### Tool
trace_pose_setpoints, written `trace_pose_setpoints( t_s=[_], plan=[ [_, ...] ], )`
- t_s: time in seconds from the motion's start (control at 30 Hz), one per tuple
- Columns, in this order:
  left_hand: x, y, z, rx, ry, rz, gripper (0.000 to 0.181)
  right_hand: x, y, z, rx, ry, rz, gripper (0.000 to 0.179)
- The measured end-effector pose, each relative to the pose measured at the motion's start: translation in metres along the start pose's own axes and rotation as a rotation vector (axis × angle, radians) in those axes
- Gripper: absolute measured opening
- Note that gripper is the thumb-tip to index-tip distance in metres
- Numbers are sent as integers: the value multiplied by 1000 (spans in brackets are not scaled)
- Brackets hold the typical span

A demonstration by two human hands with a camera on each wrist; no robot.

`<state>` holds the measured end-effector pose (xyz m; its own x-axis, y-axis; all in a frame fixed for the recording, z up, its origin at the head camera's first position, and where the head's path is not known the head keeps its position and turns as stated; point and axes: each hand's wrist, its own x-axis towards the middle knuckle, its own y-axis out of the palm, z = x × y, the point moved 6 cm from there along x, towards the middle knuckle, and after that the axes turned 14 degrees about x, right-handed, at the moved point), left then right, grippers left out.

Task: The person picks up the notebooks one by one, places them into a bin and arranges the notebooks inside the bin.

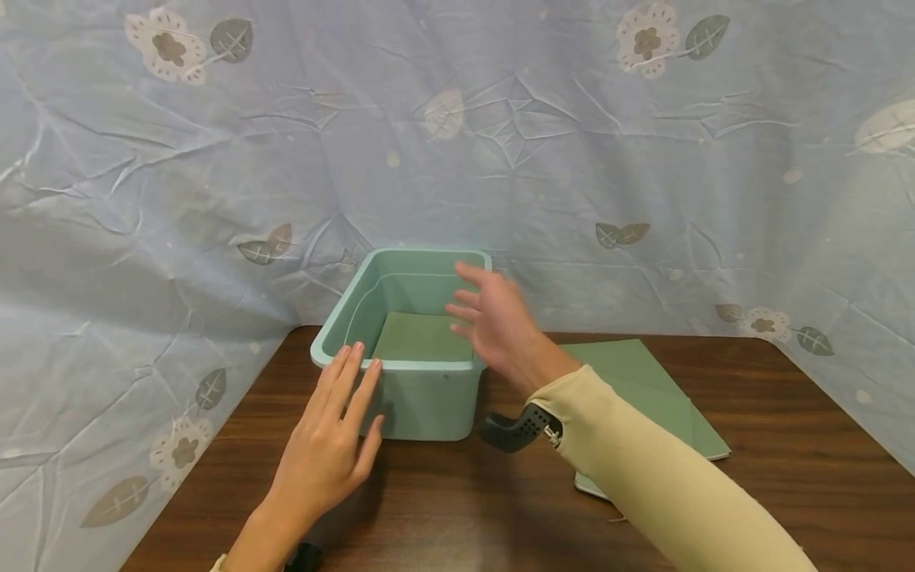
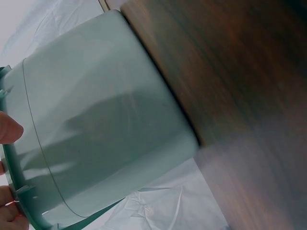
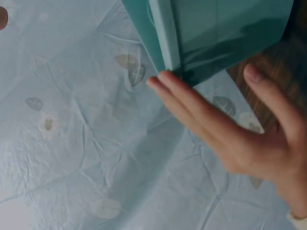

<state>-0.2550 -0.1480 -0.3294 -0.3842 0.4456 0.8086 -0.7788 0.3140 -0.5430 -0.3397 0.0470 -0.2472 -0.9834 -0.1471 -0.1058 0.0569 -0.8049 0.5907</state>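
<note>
A pale teal plastic bin [image 1: 429,405] stands upright at the back of the table. A flat green book or notebook [image 1: 418,338] lies on its floor. My left hand [image 1: 325,441] has its fingers straight, with the fingertips at the near left rim; the right wrist view also shows this left hand [image 3: 249,148] by the rim. My right hand [image 1: 496,318], slightly blurred, hovers by the bin's right rim with fingers spread and nothing in them. Under my right forearm lie green books [image 1: 643,373], partly hidden by the sleeve.
The dark wooden table [image 1: 443,508] ends at a floral cloth curtain [image 1: 572,175] behind the bin and along the left side. A black wrist mount [image 1: 515,429] sticks out beneath my right wrist, between the bin and the books.
</note>
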Motion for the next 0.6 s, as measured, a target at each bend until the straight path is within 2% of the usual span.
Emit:
trace_pose_setpoints(
  t_s=[0.17, 0.3, 0.43, 0.5, 0.6],
  plan=[
    [-1, 1, 1, 2, -3, 4, 58, 0, -6, 0, -124, -17, 52, 59],
    [-2, 1, 0, -8, -1, -8, 57, -2, -10, 6, -340, -65, 137, 56],
    [-2, 2, 0, -8, 3, -6, 57, -6, -14, 18, -702, -207, 204, 54],
    [-2, 2, 0, -5, 3, -5, 57, -8, -15, 25, -944, -314, 221, 55],
    [-2, 2, 0, 2, 4, -7, 57, -11, -16, 30, -1320, -440, 292, 61]
  ],
)
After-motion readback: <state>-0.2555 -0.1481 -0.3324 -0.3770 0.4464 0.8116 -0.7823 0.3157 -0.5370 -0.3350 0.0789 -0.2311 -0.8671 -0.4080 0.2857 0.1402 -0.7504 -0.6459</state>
